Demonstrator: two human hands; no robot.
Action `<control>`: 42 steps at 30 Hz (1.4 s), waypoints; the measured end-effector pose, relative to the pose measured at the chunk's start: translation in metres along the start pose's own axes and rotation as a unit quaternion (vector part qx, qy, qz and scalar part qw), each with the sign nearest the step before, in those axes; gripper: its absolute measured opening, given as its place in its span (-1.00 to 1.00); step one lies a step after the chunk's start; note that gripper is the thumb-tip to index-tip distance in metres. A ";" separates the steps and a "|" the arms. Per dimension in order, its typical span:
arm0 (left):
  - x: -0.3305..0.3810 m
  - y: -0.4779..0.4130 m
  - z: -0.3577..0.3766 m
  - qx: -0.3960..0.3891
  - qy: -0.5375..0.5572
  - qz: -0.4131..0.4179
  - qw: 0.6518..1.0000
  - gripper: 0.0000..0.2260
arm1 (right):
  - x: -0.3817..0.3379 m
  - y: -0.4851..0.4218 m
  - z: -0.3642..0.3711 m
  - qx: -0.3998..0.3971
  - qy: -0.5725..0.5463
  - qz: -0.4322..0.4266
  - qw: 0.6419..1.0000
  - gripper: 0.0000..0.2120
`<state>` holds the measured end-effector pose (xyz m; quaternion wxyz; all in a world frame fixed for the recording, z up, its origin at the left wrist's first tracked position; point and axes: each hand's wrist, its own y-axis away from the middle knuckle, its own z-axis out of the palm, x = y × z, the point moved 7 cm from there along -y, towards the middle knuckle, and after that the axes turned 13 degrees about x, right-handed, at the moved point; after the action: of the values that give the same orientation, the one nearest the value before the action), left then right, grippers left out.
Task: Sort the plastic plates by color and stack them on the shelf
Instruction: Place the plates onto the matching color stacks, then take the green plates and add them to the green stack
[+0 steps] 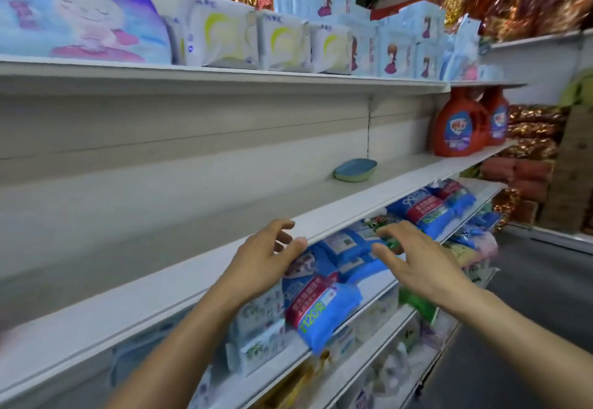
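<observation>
We observe both bare forearms extended forward and upward from the bottom of the view toward a white store shelving unit.

The left hand [266, 257] is raised at the front lip of the middle shelf [160, 248]. Its fingers are loosely curled and slightly parted, and its thumb lies against the line of the shelf's front edge. We cannot tell whether the thumb actually touches the edge. The hand holds nothing.

The right hand [420, 261] is palm down with its fingers spread and nearly straight. It hovers just below the same shelf edge, over the blue packets [324, 309] on the tier beneath. It also holds nothing, and we cannot confirm contact between its fingertips and the packets.

The plastic plates [355, 169] sit on the middle shelf, well apart from both hands, further back and to the right. A blue plate rests on a pale green one, close to the back panel. The stack is free of either hand.

To the right of the plates, on the same tier, stand two red detergent bottles [457, 123]. The shelf above carries pale blue and white soft packs [224, 39]. The picture is somewhat blurred at its lower edges.
</observation>
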<state>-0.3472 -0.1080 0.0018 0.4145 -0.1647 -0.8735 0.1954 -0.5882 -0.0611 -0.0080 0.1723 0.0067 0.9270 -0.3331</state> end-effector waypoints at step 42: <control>-0.051 -0.392 0.338 0.170 0.221 -0.463 0.841 -0.72 | 0.289 -0.455 0.292 -0.252 -0.292 0.198 0.901 -0.77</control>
<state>-0.6318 -0.5409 -0.0406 0.6599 0.2936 -0.6864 0.0846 -0.8257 -0.6260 -0.0316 0.4939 0.0488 0.8675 -0.0346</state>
